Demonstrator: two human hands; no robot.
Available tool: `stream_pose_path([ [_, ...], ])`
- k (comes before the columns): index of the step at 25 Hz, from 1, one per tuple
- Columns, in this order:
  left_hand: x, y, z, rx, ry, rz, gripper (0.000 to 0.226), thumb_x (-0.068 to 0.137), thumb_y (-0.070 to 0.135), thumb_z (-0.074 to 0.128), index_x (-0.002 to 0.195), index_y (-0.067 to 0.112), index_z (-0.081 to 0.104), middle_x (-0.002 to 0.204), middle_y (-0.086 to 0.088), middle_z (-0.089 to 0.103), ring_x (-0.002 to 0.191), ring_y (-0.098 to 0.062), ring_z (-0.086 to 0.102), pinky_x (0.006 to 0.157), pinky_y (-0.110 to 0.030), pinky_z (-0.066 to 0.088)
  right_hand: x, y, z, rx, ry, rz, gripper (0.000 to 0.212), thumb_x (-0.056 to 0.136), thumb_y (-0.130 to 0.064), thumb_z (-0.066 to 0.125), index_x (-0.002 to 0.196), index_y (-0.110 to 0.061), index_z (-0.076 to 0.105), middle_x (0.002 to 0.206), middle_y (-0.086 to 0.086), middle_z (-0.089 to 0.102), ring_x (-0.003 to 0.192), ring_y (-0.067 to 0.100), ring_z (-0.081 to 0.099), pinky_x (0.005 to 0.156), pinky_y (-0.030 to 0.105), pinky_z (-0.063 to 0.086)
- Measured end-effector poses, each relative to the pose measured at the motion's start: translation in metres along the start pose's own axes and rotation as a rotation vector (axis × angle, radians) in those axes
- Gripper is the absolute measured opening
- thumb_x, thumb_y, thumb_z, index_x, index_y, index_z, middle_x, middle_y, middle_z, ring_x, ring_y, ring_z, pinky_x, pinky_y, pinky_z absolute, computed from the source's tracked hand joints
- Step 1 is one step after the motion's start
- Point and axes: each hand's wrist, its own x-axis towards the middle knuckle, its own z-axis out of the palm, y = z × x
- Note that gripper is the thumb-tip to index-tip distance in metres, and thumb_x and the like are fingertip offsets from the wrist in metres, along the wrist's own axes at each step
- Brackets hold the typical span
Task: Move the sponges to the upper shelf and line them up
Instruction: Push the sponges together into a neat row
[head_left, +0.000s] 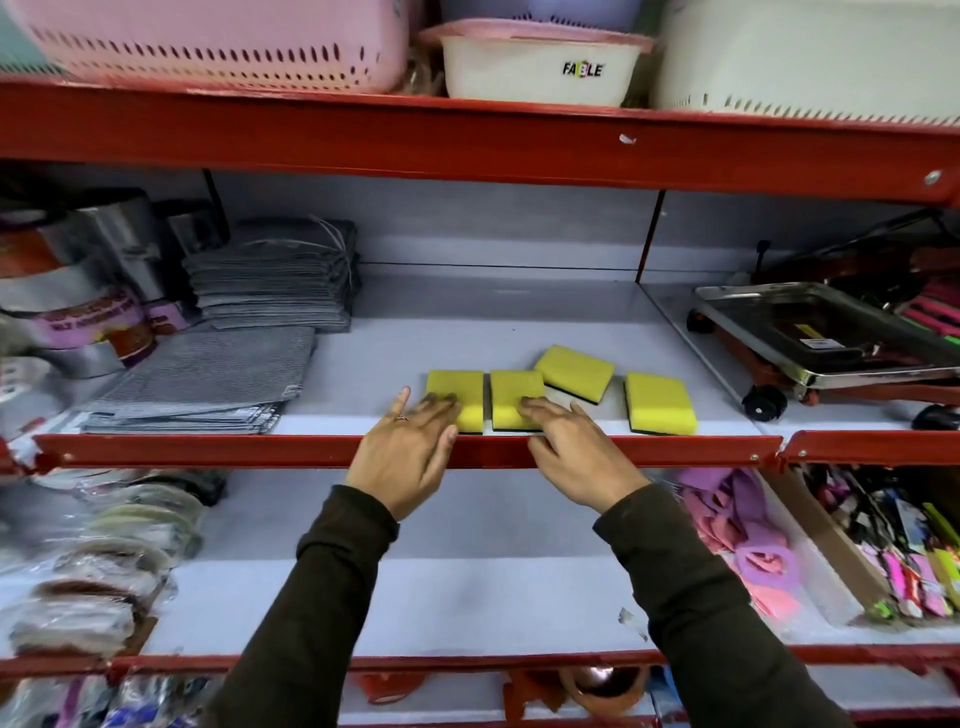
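1. Four yellow foam sponges with dark green scouring undersides – all lying on the pale grey shelf board (467, 317) behind its red metal front rail (208, 451). By my reading the move upward is done and the lining-up is in hand.
2. Leftmost sponge (457, 389) – flat, square to the rail. The left hand (402, 457) lies open on its near end, fingers spread and pressing down, apparently to slide it into the row.
3. Second sponge (514, 391) – just beside the first, a thin gap between. The right hand (579, 457) rests flat on its near edge, fingers loosely extended, nothing pinched.
4. Third sponge (574, 370) – out of line: turned askew, set further back, one corner propped on or against the second. Probably the next piece to straighten.
5. Fourth sponge (660, 401) – apart on the right, near the rail, slightly turned.
6. Materials: soft, light, blunt-cornered blocks; should slide easily on the smooth board.
7. Neighbours: folded grey woven cloths (270, 280) left; steel tray on a wheeled red frame (810, 332) right.
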Motion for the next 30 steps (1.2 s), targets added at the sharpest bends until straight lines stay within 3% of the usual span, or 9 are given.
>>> stream_pose_path([
  [5, -0.013, 0.014, -0.008, -0.099, -0.034, -0.155, 0.066, 0.102, 0.038, 0.011, 0.149, 0.017, 0.053, 0.158, 0.004, 0.049, 0.151, -0.013, 0.04, 0.133, -0.031, 0.008, -0.01, -0.012, 0.005, 0.039, 0.016, 0.044, 0.051, 0.096, -0.016, 0.041, 0.147, -0.014, 0.046, 0.159, -0.001, 0.04, 0.15, 0.013, 0.029, 0.126, 0.043, 0.006],
  [12, -0.017, 0.022, -0.014, -0.207, -0.011, -0.235, 0.046, 0.11, 0.025, 0.029, 0.135, 0.013, 0.065, 0.147, 0.0, 0.061, 0.14, -0.015, 0.053, 0.131, -0.033, 0.013, -0.017, -0.026, 0.016, 0.096, 0.061, 0.055, 0.049, 0.095, -0.016, 0.044, 0.144, -0.015, 0.051, 0.156, 0.0, 0.045, 0.149, 0.014, 0.031, 0.125, 0.042, 0.006],
  [18, -0.003, 0.043, -0.023, -0.048, -0.002, -0.341, 0.054, 0.108, 0.031, 0.02, 0.127, 0.011, 0.067, 0.127, -0.008, 0.072, 0.124, -0.024, 0.063, 0.132, -0.035, 0.011, -0.023, -0.019, 0.009, 0.117, 0.097, 0.009, 0.054, 0.092, -0.02, 0.045, 0.146, -0.017, 0.045, 0.158, 0.0, 0.04, 0.148, 0.015, 0.032, 0.126, 0.044, 0.008],
  [23, 0.045, 0.094, -0.025, -0.103, 0.019, -0.272, 0.052, 0.109, 0.031, 0.022, 0.143, 0.014, 0.058, 0.146, -0.002, 0.062, 0.143, -0.019, 0.049, 0.132, -0.038, 0.008, -0.034, 0.048, -0.041, 0.022, 0.23, 0.175, 0.057, 0.093, -0.023, 0.047, 0.149, -0.013, 0.04, 0.161, 0.005, 0.036, 0.15, 0.02, 0.029, 0.125, 0.047, 0.009],
  [26, 0.094, 0.138, -0.006, -0.135, -0.051, -0.177, 0.047, 0.109, 0.03, 0.026, 0.136, 0.012, 0.06, 0.143, -0.005, 0.063, 0.139, -0.022, 0.053, 0.131, -0.038, 0.016, -0.04, 0.086, -0.062, -0.044, 0.146, 0.291, 0.055, 0.095, -0.023, 0.043, 0.149, -0.012, 0.04, 0.159, 0.008, 0.038, 0.149, 0.021, 0.033, 0.125, 0.05, 0.01],
  [28, 0.122, 0.162, 0.01, -0.144, -0.136, -0.179, 0.045, 0.109, 0.031, 0.026, 0.13, 0.012, 0.061, 0.138, -0.01, 0.064, 0.132, -0.028, 0.058, 0.127, -0.037, 0.026, -0.045, 0.1, -0.064, -0.064, 0.084, 0.292, 0.052, 0.096, -0.022, 0.041, 0.147, -0.014, 0.042, 0.158, 0.007, 0.041, 0.147, 0.021, 0.035, 0.125, 0.051, 0.011],
  [30, 0.137, 0.173, 0.024, -0.128, -0.216, -0.192, 0.044, 0.108, 0.03, 0.027, 0.129, 0.011, 0.061, 0.136, -0.012, 0.063, 0.13, -0.031, 0.058, 0.127, -0.036, 0.025, -0.049, 0.105, -0.061, -0.063, 0.061, 0.258, 0.052, 0.095, -0.019, 0.041, 0.147, -0.013, 0.042, 0.157, 0.007, 0.041, 0.146, 0.022, 0.035, 0.124, 0.048, 0.014],
])
